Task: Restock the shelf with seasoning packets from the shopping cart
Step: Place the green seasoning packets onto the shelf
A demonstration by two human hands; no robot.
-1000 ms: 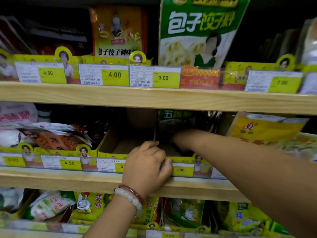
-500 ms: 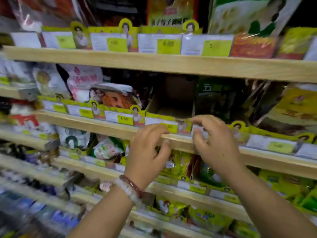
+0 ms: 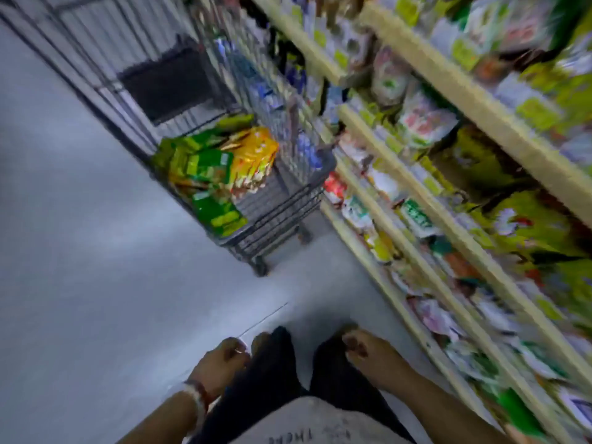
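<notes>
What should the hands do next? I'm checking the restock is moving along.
Probably step toward the shopping cart and reach the left hand for the green and yellow seasoning packets piled in it: both it and the right hand hang low and appear to hold nothing, away from the shelf.

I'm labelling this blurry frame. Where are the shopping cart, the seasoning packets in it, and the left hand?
shopping cart (image 3: 290, 206): head view, front wire wall.
seasoning packets (image 3: 213, 169): head view, middle of the green and yellow pile.
left hand (image 3: 221, 363): head view, back of the hand.
</notes>
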